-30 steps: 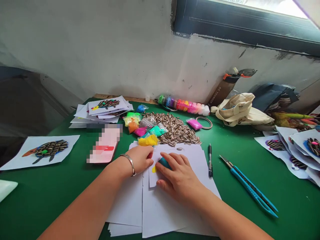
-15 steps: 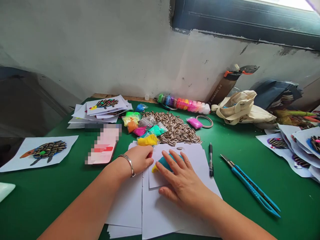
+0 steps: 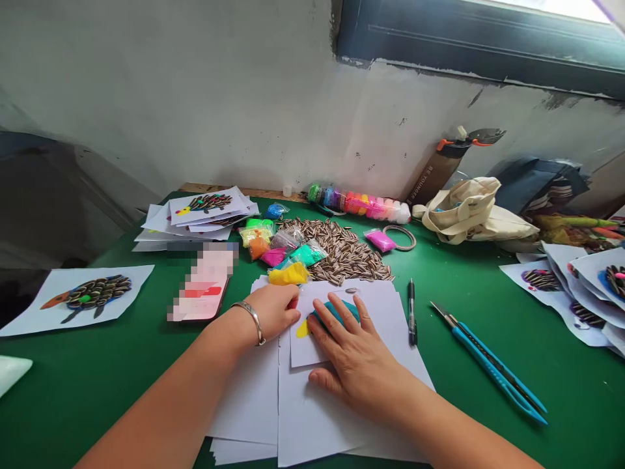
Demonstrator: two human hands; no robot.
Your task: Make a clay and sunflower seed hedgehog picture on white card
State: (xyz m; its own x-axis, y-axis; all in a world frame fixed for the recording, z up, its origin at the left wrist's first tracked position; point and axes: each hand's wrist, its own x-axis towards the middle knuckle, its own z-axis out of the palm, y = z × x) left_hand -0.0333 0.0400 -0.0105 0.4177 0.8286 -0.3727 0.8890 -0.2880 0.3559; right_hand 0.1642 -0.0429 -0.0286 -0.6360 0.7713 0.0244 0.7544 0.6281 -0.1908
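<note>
My right hand (image 3: pixel 344 348) lies with fingers spread over a flat blue clay shape (image 3: pixel 352 311), covering most of it. A small yellow clay piece (image 3: pixel 303 328) sits at the shape's left end. Both are on a small white sheet of paper (image 3: pixel 305 355), which rests on larger white sheets (image 3: pixel 361 423). My left hand (image 3: pixel 273 309) is curled, its thumb and forefinger closed at the small sheet's left edge; a silver bangle is on that wrist. Right behind the left hand is a bag of yellow clay (image 3: pixel 288 274).
Sunflower seeds (image 3: pixel 342 251) are heaped behind the paper, beside several small clay bags. A pen (image 3: pixel 413 312) and blue tweezers (image 3: pixel 493 365) lie to the right. On the left are a phone (image 3: pixel 205 286) and a seed picture (image 3: pixel 97 293); more pictures are stacked on both sides.
My right hand has pressed down slightly on the blue clay. The yellow piece looks flatter and wider, and more of it shows. My left hand has stayed in place.
</note>
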